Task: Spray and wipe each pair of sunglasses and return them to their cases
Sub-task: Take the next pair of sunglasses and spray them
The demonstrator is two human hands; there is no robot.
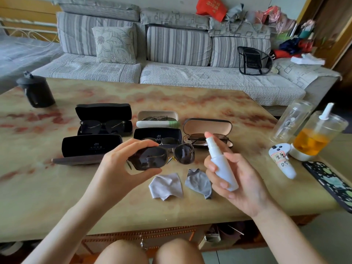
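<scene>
Dark sunglasses [162,157] are pinched over the bench [190,103] at one lens by the left hand [118,168], fingers [139,144] curled above, thumb below. A white spray bottle [222,164] is gripped in the right hand [242,185], forefinger on its nozzle. Beyond the fingers, an open case [158,133] is partly hidden by the sunglasses.
</scene>
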